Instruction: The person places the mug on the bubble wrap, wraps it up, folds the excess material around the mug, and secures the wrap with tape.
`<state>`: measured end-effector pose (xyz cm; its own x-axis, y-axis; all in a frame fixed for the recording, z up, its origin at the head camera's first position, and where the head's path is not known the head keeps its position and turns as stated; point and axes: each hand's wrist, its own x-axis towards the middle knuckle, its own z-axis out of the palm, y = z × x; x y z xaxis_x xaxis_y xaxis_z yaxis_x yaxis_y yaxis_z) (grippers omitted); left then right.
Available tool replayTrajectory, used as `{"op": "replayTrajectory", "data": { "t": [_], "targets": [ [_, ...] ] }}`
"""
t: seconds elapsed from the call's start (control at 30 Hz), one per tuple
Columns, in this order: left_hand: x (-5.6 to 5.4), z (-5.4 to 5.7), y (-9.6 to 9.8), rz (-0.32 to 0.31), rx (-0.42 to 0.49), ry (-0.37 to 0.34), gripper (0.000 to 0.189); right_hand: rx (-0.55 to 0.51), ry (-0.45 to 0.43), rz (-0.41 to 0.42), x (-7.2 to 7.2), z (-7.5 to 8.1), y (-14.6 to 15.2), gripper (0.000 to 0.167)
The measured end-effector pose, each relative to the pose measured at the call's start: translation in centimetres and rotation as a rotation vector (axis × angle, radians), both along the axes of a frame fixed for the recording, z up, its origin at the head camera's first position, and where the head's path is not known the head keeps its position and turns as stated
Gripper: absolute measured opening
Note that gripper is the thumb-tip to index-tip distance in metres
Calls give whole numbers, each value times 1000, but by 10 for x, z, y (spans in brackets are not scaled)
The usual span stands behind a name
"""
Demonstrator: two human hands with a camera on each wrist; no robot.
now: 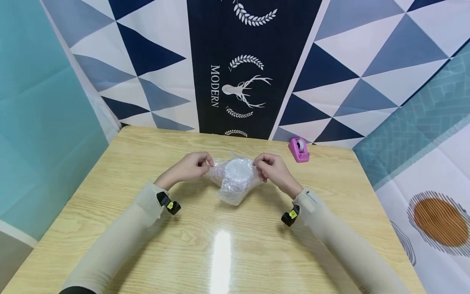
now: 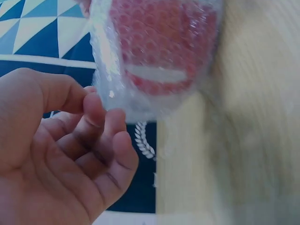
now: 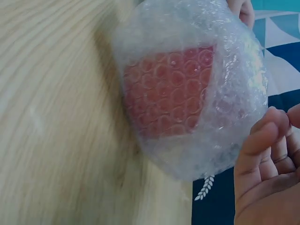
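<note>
Clear bubble wrap (image 1: 236,179) surrounds an object standing in the middle of the wooden table. Through the wrap, the left wrist view shows a red body (image 2: 159,37) with a white band; in the head view its top looks round and whitish. What kind of object it is, I cannot tell. At the wrap's left side, my left hand (image 1: 192,165) pinches the edge between thumb and index finger. My right hand (image 1: 273,169) pinches the opposite edge, its fingertips (image 3: 276,119) close against the plastic. The other fingers of both hands are loosely bent.
A pink tape dispenser (image 1: 299,150) with a roll in it stands at the table's back right. Behind the wooden table (image 1: 176,253) hangs a patterned cloth (image 1: 235,53). Sheets of fabric (image 1: 47,114) border the left and right sides.
</note>
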<state>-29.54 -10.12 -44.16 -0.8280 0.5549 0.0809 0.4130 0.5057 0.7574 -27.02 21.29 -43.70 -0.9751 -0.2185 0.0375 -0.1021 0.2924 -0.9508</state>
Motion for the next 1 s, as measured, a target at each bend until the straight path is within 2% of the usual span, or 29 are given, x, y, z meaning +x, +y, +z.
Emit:
{"op": "replayTrajectory", "data": {
  "t": [0.2, 0.37, 0.47, 0.57, 0.67, 0.8, 0.9, 1.0],
  "targets": [
    [10, -17, -13, 133, 72, -9, 18, 29, 70, -76, 8, -11, 14, 21],
    [18, -29, -15, 217, 259, -123, 31, 16, 61, -116, 13, -23, 23, 30],
    [24, -37, -12, 263, 383, -204, 37, -10, 17, -91, 17, -31, 29, 39],
    [29, -43, -8, 298, 469, -260, 40, -31, -29, -43, 23, -37, 33, 47],
    [32, -49, -4, 288, 542, -323, 43, -49, -52, 3, 28, -43, 33, 51],
    [34, -57, 1, 228, 603, -417, 45, -75, -67, 50, 31, -50, 31, 53],
    [36, -62, 3, 193, 573, -417, 48, -96, -100, 66, 32, -54, 28, 56],
    [36, -65, 4, 217, 501, -369, 51, -118, -128, 68, 31, -56, 24, 57]
  ]
}}
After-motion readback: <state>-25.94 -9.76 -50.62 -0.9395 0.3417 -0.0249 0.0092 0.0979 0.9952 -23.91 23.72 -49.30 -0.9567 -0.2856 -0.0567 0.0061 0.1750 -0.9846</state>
